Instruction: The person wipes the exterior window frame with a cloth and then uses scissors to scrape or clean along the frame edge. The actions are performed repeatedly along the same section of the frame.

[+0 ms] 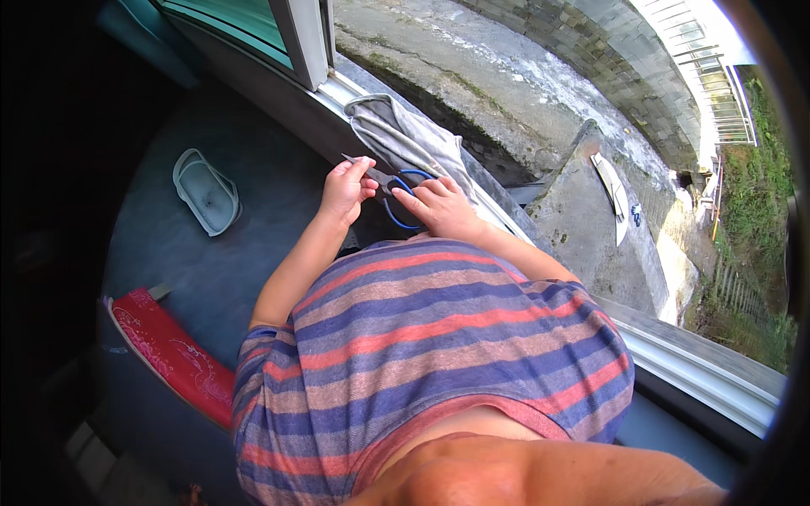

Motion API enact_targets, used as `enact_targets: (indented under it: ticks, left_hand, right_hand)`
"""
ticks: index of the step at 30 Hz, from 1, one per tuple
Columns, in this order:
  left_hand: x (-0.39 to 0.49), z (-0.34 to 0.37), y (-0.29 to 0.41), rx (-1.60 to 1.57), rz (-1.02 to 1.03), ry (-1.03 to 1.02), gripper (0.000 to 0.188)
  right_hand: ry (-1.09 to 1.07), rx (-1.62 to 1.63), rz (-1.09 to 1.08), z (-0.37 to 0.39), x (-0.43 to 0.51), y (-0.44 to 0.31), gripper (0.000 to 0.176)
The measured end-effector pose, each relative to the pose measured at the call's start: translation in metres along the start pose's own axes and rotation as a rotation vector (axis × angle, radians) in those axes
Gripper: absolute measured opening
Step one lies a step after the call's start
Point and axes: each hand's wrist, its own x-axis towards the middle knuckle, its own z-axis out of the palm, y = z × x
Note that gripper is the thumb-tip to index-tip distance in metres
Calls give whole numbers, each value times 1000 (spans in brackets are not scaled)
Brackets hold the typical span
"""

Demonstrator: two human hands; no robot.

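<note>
A pair of scissors [383,179] with dark metal blades and blue-edged handle loops is held between my two hands in front of my striped shirt. My left hand [345,195] pinches the blades near the tip between thumb and fingers. Over at the handles, my right hand [440,203] grips the scissors, its fingers hiding part of the loops. The two loops are spread apart. Just beyond my hands, a crumpled grey cloth [411,129] drapes over the window sill [500,212].
A pale plastic basket with a handle [207,197] rests on the dark floor [253,164] to my left. Nearer is a red floral-patterned bench top [171,354]. The window frame [304,44] stands beside the opening. Outside lie a concrete channel [436,63] and a stone wall [569,50].
</note>
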Motion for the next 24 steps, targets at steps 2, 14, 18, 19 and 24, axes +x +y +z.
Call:
enact_targets:
  ticks: [2,14,18,19,24]
  left_hand:
    - [18,-16,-5,13,-63,-31,19]
    - [92,-71,-48,230,-241,-12,35]
    - [110,-88,-56,284,-302,-148,36]
    - [113,-90,-57,282,-301,-195,36]
    - [126,-90,-66,9,-391,-170,23]
  right_hand:
    - [-136,-115,132,27,13,-10,68]
    - [69,13,414,104,86,38,28]
    - [-39,-70,448,134,115,37,39]
    - [-55,-99,450,141,125,36,41]
    - [-197,-41,560,154,170,42,40]
